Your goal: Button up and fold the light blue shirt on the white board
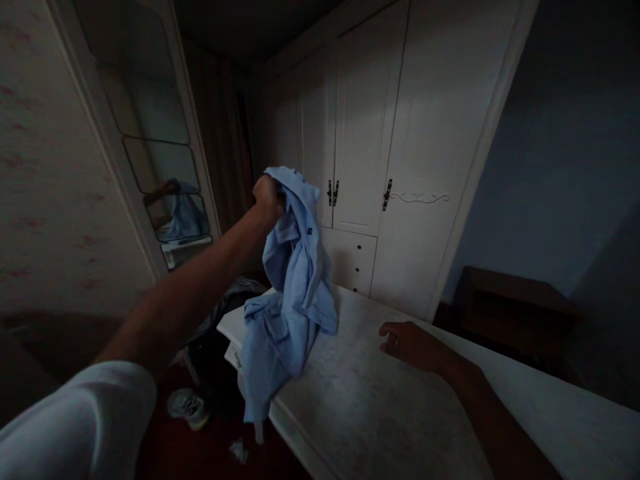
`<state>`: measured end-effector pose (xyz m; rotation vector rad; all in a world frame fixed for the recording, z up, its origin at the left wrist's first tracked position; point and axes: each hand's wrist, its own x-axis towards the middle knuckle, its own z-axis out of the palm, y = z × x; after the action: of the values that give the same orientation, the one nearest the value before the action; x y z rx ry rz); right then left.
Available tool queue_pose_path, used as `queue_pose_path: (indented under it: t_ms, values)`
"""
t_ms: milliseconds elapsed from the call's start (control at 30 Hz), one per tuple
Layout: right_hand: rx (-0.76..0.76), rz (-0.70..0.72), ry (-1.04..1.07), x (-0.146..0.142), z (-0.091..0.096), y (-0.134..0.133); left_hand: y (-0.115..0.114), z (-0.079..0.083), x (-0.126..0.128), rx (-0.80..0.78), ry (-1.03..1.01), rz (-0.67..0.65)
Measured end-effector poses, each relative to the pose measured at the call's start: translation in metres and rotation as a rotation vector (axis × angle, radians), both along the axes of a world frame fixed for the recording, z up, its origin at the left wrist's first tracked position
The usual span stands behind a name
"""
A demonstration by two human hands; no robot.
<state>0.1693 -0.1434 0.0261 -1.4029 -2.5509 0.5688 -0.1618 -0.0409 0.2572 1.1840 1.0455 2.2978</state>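
A light blue shirt (295, 287) hangs bunched from my left hand (269, 195), which grips it by its upper part with my arm stretched forward. Its lower folds lie over the corner of the white tabletop (370, 380), and one part droops past the edge. A small dark mark shows on the cloth. Over the tabletop, to the right of the shirt, my right hand (410, 343) is apart from it. Its fingers are loosely bent with a gap at the thumb, and nothing shows in them.
Behind the table stands a white wardrobe (370, 133) with dark handles and small drawers. A mirrored panel (165, 160) is at the left. On the dark red floor lie a shoe (189, 407) and a crumpled scrap (239, 450). A brown wooden cabinet (515, 293) stands at the right.
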Motion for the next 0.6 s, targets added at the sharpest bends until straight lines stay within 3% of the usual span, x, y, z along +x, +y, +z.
queue_pose_path:
  t_ms: [100,233,367,467,600]
  values:
    - [-0.056,0.024,-0.050,0.001,-0.009,0.003,-0.024,-0.060,-0.014,-0.119,0.040,0.029]
    - [-0.103,0.049,-0.097,-0.002,-0.020,0.006,-0.077,-0.157,-0.032,-0.301,0.255,0.087]
    - [-0.053,0.092,-0.174,-0.009,-0.037,0.010,-0.139,-0.241,-0.027,-0.823,1.042,-0.017]
    - [-0.029,0.062,-0.193,-0.016,-0.047,0.012,-0.185,-0.281,-0.012,-0.922,1.271,0.046]
    - [-0.043,0.052,-0.225,-0.024,-0.048,0.008,-0.223,-0.300,-0.004,-1.026,1.284,-0.184]
